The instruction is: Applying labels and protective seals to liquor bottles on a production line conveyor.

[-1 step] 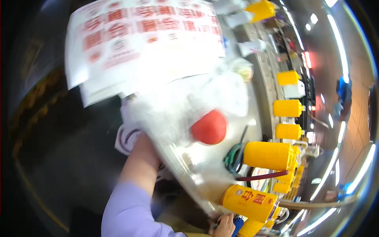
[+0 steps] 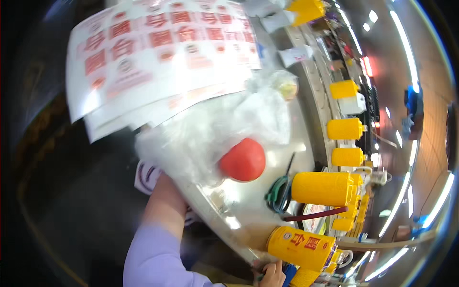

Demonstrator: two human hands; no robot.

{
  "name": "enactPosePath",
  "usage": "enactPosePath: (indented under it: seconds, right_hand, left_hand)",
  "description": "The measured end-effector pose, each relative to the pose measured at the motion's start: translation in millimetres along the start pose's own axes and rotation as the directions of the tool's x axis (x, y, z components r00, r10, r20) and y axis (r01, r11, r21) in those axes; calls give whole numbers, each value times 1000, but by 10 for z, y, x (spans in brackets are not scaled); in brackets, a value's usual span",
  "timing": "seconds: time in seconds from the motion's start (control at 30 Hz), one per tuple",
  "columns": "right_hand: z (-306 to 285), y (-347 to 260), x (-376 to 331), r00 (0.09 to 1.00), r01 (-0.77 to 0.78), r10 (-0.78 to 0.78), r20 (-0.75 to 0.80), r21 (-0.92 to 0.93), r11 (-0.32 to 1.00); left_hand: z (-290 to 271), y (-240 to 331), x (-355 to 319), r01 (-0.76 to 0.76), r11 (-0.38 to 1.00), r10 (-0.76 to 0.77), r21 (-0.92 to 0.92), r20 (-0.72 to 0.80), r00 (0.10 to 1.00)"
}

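Left hand hidden behind clear plastic bags (image 2: 215, 129), grip unseen; right hand (image 2: 272, 275) curled by yellow box (image 2: 301, 248) | red ball (image 2: 243, 160); label sheets (image 2: 158, 52); green scissors (image 2: 279, 191) on tabletop (image 2: 248, 210)

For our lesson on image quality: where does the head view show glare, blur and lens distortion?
Head view: glare whitens the glossy white sheet of red labels and the shiny white tabletop; the crumpled clear plastic bag looks smeared; the row of yellow cylinders curves toward the dark rim.

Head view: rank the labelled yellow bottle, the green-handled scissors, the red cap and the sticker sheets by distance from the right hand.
From the right hand, bottom edge:
1. Labelled yellow bottle, touching, just above.
2. Green-handled scissors, mid-table.
3. Red cap, centre, beside the plastic bags.
4. Sticker sheets, top left.
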State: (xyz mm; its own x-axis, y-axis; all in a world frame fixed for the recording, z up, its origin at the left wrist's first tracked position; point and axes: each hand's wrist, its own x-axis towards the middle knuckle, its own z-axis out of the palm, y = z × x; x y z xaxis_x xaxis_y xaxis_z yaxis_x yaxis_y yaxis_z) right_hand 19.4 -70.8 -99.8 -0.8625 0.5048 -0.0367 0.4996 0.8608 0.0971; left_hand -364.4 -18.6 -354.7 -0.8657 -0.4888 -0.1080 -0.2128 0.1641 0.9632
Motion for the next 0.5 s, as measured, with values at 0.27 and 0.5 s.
enactPosePath:
  seconds: [0.27, 0.5]
  right_hand:
    - [-93, 57, -151, 975, -119, 130, 181, -70, 990]
    - [-105, -23, -82, 952, -166, 177, 250, -66, 984]
  left_hand:
    - [34, -233, 257, 125, 989, -125, -83, -6, 992]
    - [-46, -364, 371, 193, 970, -195, -146, 3, 981]
